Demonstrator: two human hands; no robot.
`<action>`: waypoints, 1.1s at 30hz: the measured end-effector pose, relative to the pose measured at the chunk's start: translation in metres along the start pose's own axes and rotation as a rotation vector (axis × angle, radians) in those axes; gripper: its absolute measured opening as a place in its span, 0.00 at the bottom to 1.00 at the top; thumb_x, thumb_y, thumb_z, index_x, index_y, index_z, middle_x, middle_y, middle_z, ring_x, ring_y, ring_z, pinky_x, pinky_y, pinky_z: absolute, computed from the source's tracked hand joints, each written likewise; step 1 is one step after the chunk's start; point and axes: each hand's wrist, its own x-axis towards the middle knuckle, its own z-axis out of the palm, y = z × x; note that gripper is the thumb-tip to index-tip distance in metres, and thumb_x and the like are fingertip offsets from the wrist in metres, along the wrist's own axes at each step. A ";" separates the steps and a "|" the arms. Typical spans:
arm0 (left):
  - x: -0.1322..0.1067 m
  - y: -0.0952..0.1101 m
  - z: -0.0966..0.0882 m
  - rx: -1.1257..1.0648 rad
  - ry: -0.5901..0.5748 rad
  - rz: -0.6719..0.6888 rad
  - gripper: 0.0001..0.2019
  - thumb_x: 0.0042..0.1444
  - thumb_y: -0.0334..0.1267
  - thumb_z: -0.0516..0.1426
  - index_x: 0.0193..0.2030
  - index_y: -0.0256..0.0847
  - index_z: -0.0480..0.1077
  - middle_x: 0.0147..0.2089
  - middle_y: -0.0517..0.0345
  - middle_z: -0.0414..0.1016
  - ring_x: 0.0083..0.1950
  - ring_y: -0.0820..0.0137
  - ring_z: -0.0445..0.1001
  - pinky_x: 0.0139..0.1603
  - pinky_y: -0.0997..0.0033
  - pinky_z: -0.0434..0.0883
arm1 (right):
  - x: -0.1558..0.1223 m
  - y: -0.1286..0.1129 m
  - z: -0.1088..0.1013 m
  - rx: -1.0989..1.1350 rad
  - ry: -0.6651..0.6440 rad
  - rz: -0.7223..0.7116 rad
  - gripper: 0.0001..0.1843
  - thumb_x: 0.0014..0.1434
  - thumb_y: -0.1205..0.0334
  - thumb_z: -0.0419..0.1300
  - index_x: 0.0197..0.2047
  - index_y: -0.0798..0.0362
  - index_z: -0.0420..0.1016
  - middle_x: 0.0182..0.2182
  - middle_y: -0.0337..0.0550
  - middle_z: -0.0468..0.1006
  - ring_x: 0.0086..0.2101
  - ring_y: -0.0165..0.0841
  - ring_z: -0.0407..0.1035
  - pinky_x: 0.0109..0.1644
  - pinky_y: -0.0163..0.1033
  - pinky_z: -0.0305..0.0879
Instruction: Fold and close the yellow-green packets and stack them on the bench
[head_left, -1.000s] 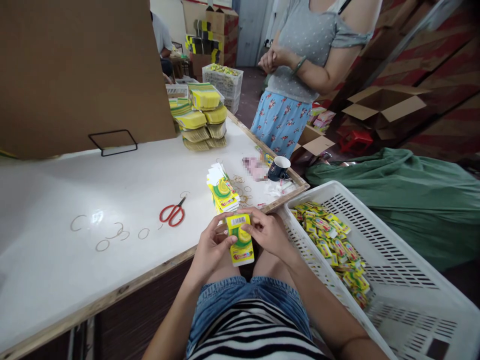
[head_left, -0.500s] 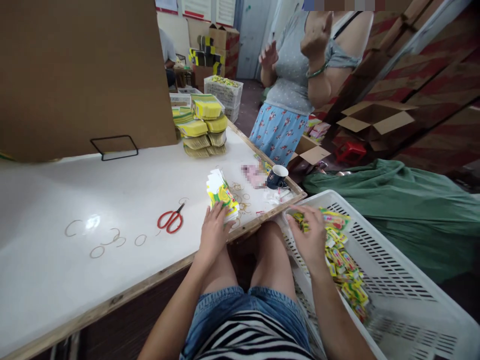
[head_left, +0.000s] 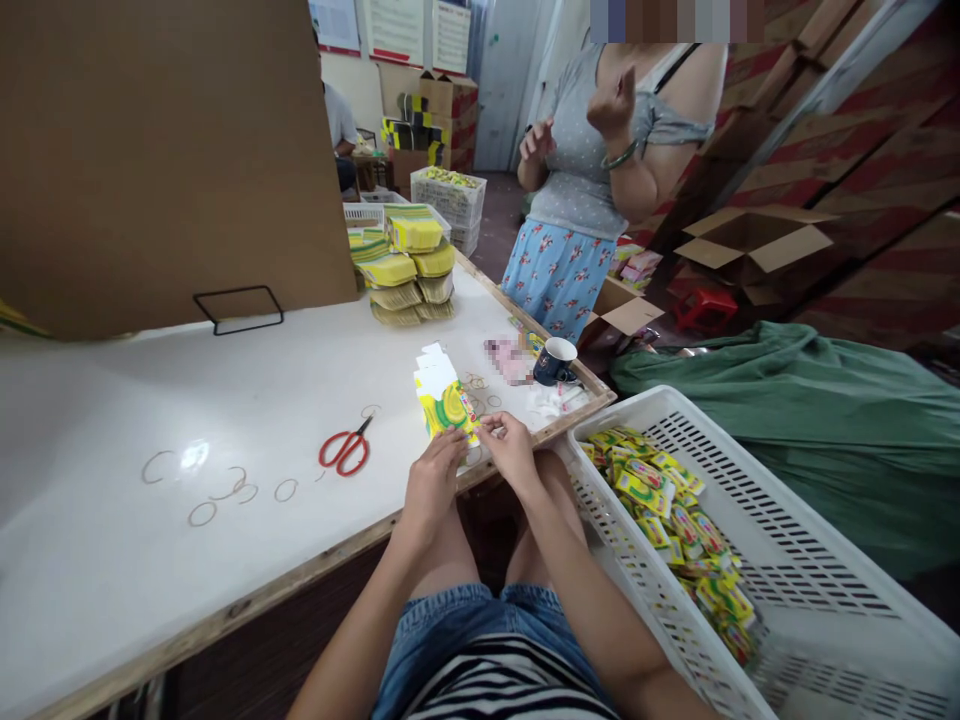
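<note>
A small fanned stack of yellow-and-green flat cartons with white flaps lies near the table's front edge. My left hand has its fingers closed over the near end of the top carton. From the right, my right hand pinches that carton's near right edge, thumb and fingertips together. Beside my right arm, a white plastic crate holds a heap of yellow folded boxes. Red-handled scissors lie left of the cartons.
Rubber bands are scattered on the white table. A dark mug stands at its right corner. Bundled carton stacks sit at the back beside a large cardboard sheet. Another person stands beyond the table.
My right hand has moved left from over the crate to the cartons, and the box near its fingers is now out of them. My left fingers have drawn together at the carton's near end.
</note>
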 end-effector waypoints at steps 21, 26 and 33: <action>0.004 0.012 -0.019 -0.228 0.226 -0.143 0.12 0.61 0.39 0.56 0.50 0.42 0.73 0.52 0.49 0.78 0.56 0.61 0.75 0.60 0.56 0.69 | 0.001 -0.002 -0.011 0.331 0.181 0.026 0.19 0.52 0.45 0.62 0.35 0.54 0.70 0.27 0.42 0.76 0.27 0.32 0.68 0.32 0.36 0.67; 0.003 0.010 -0.020 -0.290 0.259 -0.220 0.13 0.60 0.42 0.57 0.48 0.41 0.73 0.54 0.48 0.76 0.60 0.60 0.72 0.64 0.54 0.65 | -0.002 -0.022 -0.037 0.459 0.371 -0.013 0.21 0.53 0.43 0.61 0.38 0.52 0.67 0.31 0.41 0.75 0.31 0.31 0.69 0.36 0.36 0.67; 0.002 0.034 -0.029 -0.770 0.125 -0.380 0.25 0.56 0.56 0.58 0.53 0.39 0.72 0.52 0.46 0.79 0.56 0.57 0.75 0.56 0.57 0.72 | -0.044 -0.054 -0.030 0.679 -0.097 0.097 0.15 0.49 0.55 0.69 0.37 0.52 0.74 0.29 0.40 0.78 0.30 0.32 0.72 0.38 0.38 0.70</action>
